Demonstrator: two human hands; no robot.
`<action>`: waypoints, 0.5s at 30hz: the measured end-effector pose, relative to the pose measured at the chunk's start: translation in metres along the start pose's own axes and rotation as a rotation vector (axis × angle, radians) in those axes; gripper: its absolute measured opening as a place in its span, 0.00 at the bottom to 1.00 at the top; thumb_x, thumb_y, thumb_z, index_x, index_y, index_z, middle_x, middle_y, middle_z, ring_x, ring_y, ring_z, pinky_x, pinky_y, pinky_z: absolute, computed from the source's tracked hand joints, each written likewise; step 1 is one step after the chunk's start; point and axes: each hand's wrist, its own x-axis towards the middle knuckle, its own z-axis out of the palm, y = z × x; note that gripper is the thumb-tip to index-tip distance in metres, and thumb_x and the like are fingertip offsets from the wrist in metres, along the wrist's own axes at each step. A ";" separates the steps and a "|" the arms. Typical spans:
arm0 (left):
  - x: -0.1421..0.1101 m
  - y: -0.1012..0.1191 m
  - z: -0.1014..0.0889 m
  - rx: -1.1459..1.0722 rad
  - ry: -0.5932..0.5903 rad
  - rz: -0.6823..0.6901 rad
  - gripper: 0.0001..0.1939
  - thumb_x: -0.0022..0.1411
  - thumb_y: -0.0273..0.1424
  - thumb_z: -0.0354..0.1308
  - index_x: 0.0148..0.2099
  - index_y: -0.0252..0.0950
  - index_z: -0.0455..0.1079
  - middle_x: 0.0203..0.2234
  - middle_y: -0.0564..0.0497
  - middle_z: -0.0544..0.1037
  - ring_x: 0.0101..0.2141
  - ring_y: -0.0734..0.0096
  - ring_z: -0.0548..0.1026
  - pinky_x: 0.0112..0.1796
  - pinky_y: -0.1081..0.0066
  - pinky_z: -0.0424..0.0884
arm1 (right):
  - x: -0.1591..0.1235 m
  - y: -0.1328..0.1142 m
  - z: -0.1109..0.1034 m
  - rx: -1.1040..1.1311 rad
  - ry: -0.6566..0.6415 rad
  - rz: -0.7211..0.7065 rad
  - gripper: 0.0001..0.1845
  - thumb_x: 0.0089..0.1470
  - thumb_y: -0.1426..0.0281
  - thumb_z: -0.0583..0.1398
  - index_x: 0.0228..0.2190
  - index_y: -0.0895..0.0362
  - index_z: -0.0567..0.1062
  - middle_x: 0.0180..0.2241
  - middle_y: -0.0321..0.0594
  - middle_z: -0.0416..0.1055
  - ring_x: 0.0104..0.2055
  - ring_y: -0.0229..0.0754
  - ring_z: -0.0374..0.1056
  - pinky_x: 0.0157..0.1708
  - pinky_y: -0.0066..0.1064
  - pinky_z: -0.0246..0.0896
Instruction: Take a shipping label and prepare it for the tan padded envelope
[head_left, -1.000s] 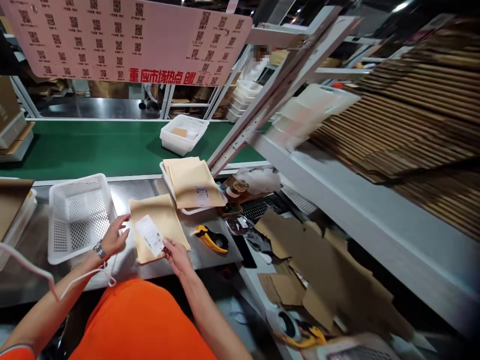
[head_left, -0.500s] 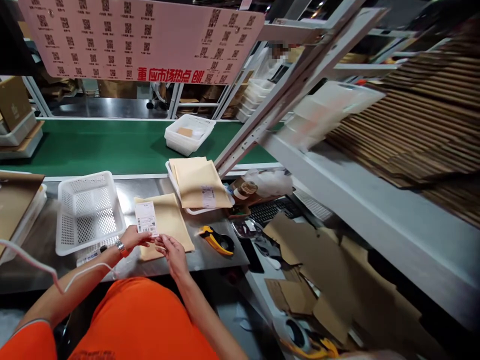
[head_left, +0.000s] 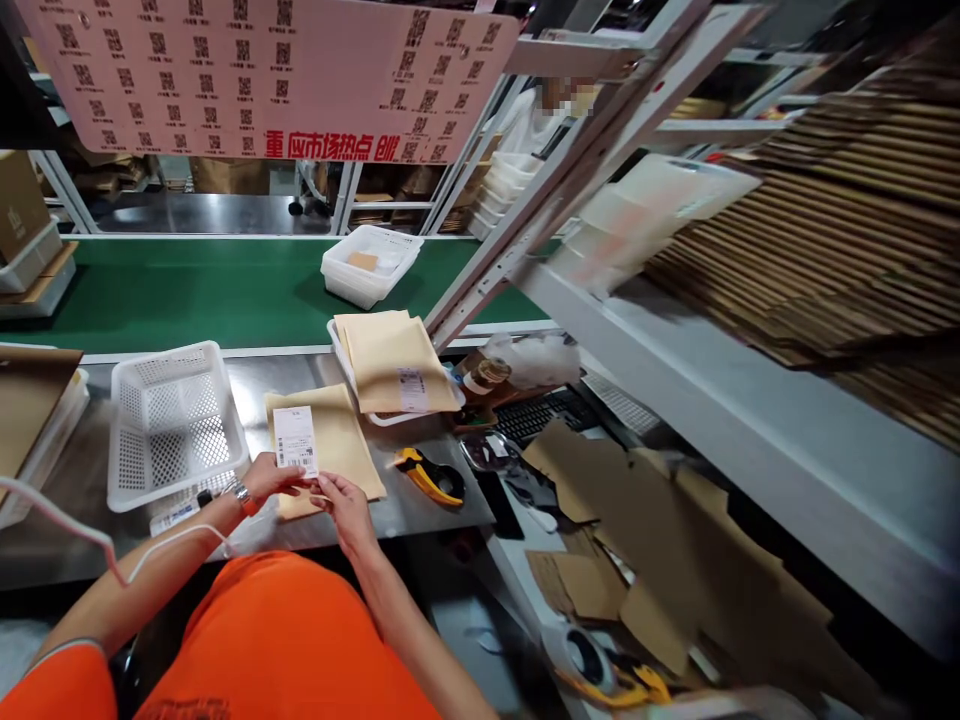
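Observation:
My left hand (head_left: 268, 477) and my right hand (head_left: 343, 497) both pinch the lower edge of a white shipping label (head_left: 295, 439), which stands upright above a tan padded envelope (head_left: 330, 447) lying on the steel table (head_left: 420, 510). The left wrist wears a watch. An empty white perforated basket (head_left: 174, 424) sits just left of the envelope. Beyond it, a white tray (head_left: 352, 375) carries a stack of labelled tan envelopes (head_left: 394, 362).
A yellow and black tape cutter (head_left: 429, 477) lies right of the envelope. A green conveyor (head_left: 187, 290) behind carries a white bin (head_left: 370, 264). Loose cardboard pieces (head_left: 645, 520), a keyboard (head_left: 544, 413) and tape rolls (head_left: 486, 374) crowd the right. A slanted shelf holds flat cartons (head_left: 825, 250).
The label was lying on the envelope under my right fingers, with my left hand open at its edge. Both hands have since taken hold of the label and lifted it upright.

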 end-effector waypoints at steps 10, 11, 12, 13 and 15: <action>0.003 0.005 0.003 -0.050 -0.003 -0.125 0.20 0.55 0.38 0.81 0.41 0.31 0.80 0.32 0.41 0.89 0.37 0.57 0.89 0.40 0.66 0.83 | 0.005 -0.004 -0.004 -0.046 -0.027 0.008 0.33 0.34 0.42 0.82 0.33 0.56 0.91 0.34 0.44 0.88 0.35 0.41 0.78 0.39 0.32 0.74; 0.003 0.006 0.004 -0.044 -0.006 -0.126 0.19 0.56 0.38 0.81 0.41 0.31 0.79 0.32 0.41 0.88 0.37 0.58 0.89 0.39 0.67 0.82 | 0.006 -0.004 -0.005 -0.044 -0.032 0.010 0.33 0.34 0.42 0.81 0.33 0.56 0.91 0.34 0.44 0.88 0.35 0.41 0.78 0.38 0.32 0.74; 0.003 0.006 0.004 -0.034 -0.010 -0.123 0.18 0.57 0.38 0.80 0.41 0.31 0.79 0.32 0.41 0.88 0.37 0.58 0.89 0.39 0.67 0.82 | 0.006 -0.005 -0.006 -0.043 -0.037 0.011 0.33 0.34 0.42 0.81 0.32 0.56 0.91 0.33 0.44 0.88 0.34 0.41 0.78 0.38 0.32 0.73; 0.004 0.006 0.004 -0.020 -0.017 -0.121 0.18 0.58 0.38 0.79 0.41 0.31 0.79 0.31 0.41 0.88 0.36 0.58 0.89 0.38 0.67 0.82 | 0.007 -0.005 -0.006 -0.045 -0.044 0.009 0.32 0.35 0.42 0.81 0.32 0.56 0.91 0.33 0.44 0.88 0.34 0.41 0.78 0.38 0.32 0.73; 0.006 0.006 0.005 0.014 -0.035 -0.125 0.18 0.59 0.38 0.79 0.41 0.31 0.80 0.32 0.41 0.88 0.37 0.57 0.89 0.39 0.66 0.83 | 0.008 -0.004 -0.008 -0.049 -0.052 0.002 0.32 0.37 0.42 0.80 0.32 0.57 0.91 0.33 0.44 0.87 0.34 0.41 0.78 0.37 0.32 0.72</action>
